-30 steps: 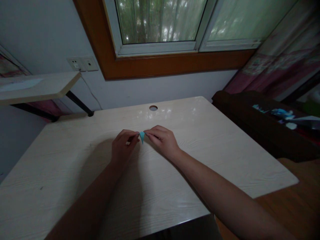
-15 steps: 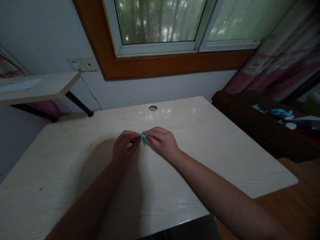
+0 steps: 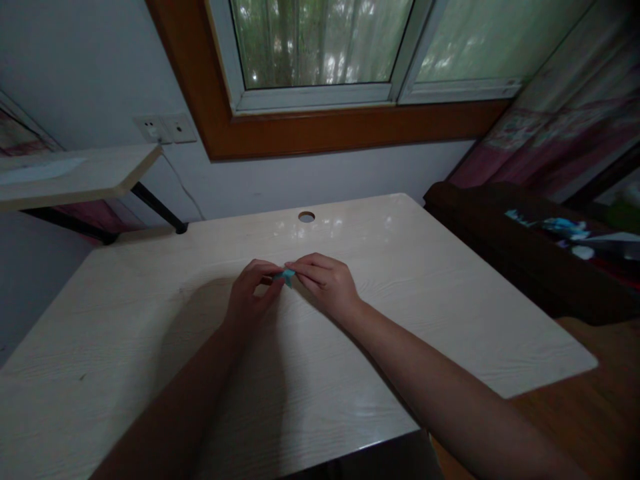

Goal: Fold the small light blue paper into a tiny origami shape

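Observation:
A small piece of folded teal paper (image 3: 289,275) is held between my two hands, just above the middle of the table. The fingertips of my left hand (image 3: 251,290) pinch it from the left, thumb below and index finger above. My right hand (image 3: 325,280) pinches its right side between thumb and fingers. Most of the paper is covered by fingertips; a short pointed flap hangs down between the hands.
The pale wooden table (image 3: 350,373) has a round cable hole (image 3: 307,217) near its back edge. A raised shelf (image 3: 75,177) on black legs stands at the back left. To the right is a dark wooden piece of furniture (image 3: 480,227) with assorted items on it.
The hanging flap of the paper looks shorter and more turned up than before. My left fingers have shifted slightly; the right hand stays nearly in place.

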`<state>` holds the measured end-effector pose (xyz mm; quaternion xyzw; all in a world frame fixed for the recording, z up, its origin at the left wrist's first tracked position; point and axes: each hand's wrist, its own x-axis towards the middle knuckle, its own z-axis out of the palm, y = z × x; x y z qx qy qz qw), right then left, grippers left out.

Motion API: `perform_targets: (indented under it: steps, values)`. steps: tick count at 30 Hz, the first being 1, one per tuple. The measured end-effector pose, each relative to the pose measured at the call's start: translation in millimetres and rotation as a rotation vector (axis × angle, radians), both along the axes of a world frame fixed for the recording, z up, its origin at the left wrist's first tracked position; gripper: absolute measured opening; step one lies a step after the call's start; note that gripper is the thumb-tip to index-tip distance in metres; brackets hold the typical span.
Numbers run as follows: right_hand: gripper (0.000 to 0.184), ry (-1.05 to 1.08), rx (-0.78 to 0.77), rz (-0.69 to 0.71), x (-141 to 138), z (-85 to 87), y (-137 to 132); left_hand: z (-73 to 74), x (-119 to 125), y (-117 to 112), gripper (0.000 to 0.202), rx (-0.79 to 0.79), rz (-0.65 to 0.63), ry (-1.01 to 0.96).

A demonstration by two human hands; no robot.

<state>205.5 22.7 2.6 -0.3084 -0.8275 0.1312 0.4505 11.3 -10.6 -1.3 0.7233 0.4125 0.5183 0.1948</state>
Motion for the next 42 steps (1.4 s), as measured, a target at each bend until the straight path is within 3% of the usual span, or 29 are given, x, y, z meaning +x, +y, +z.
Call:
perform_targets:
  steps: [12,23,28,36,42]
  values:
    - [0.025,0.014,0.025,0.001,1.1,2.3,-2.2,-0.2,1.2,-0.3,0.019,0.026,-0.012,0.025]
    - [0.028,0.060,-0.019,0.040,0.0,3.3,-4.2,0.6,-0.5,0.5,0.020,0.142,0.113,0.079]
    - [0.030,0.110,-0.110,0.083,-0.5,4.9,-5.1,0.6,-1.1,2.3,0.017,0.153,0.150,0.112]
    - [0.014,0.171,-0.286,0.046,-4.7,0.6,1.1,-2.7,-0.9,5.2,0.012,0.159,0.125,0.123]
    - [0.012,0.223,-0.387,0.037,-5.1,-2.6,3.1,-3.5,-1.8,6.4,0.007,0.052,0.080,0.061]
